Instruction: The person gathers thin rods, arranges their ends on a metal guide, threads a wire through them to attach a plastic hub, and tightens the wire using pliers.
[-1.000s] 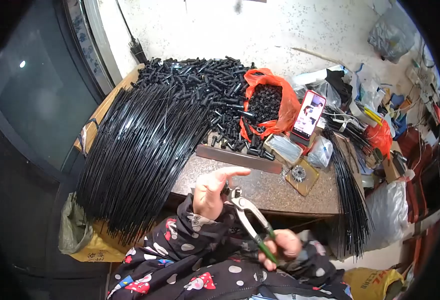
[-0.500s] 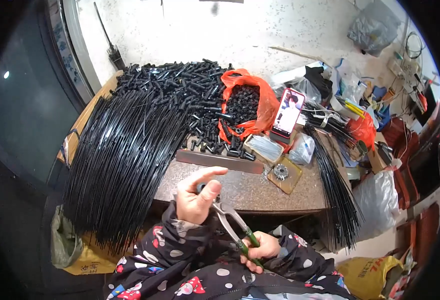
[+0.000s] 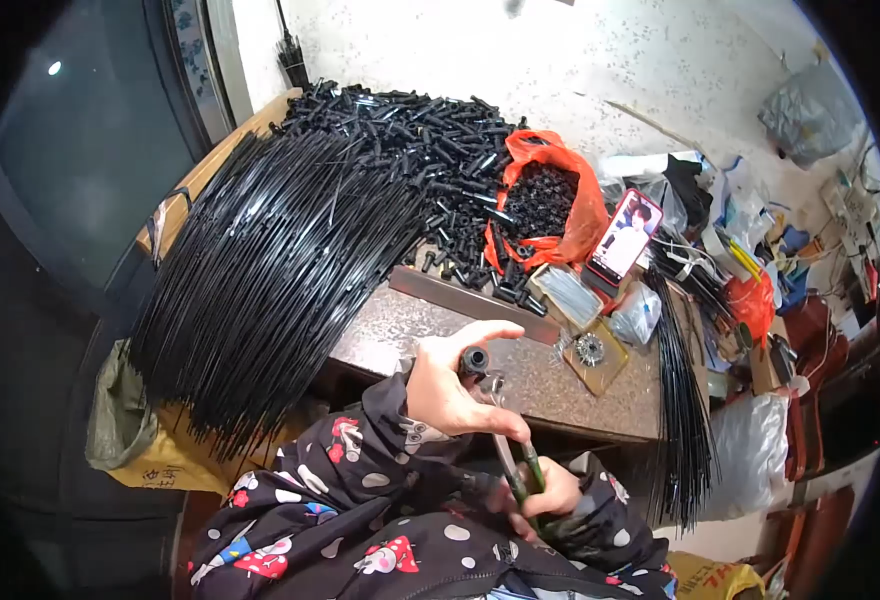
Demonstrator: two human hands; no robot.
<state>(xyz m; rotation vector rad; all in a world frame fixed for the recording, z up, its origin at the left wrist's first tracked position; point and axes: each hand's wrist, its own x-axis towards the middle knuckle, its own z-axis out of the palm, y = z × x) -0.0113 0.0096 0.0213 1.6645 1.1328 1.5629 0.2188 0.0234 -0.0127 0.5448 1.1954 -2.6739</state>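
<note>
My left hand (image 3: 447, 388) is wrapped round a short black tubular fitting (image 3: 473, 362), whose round end faces up. Its index finger stretches out above the fitting, and the thumb reaches down beside the pliers' metal arms. My right hand (image 3: 554, 490) grips the green-handled pliers (image 3: 533, 464) low, close to my body. The pliers' jaws are near the fitting, partly covered by my left hand, so I cannot tell whether they touch it. Beyond my hands, a long dark metal bar (image 3: 472, 304) lies on the table.
Long thin black rods (image 3: 280, 270) cover the table's left side. Behind lies a heap of black fittings (image 3: 400, 140). A red bag (image 3: 592, 205) holds small black parts. A phone (image 3: 625, 236), a box of thin pins (image 3: 568, 294) and a second rod bundle (image 3: 682, 440) are rightward.
The whole view has shifted, so the table sits further right. My left thumb has come down toward the pliers' arms, and the fitting's round end now shows clearly.
</note>
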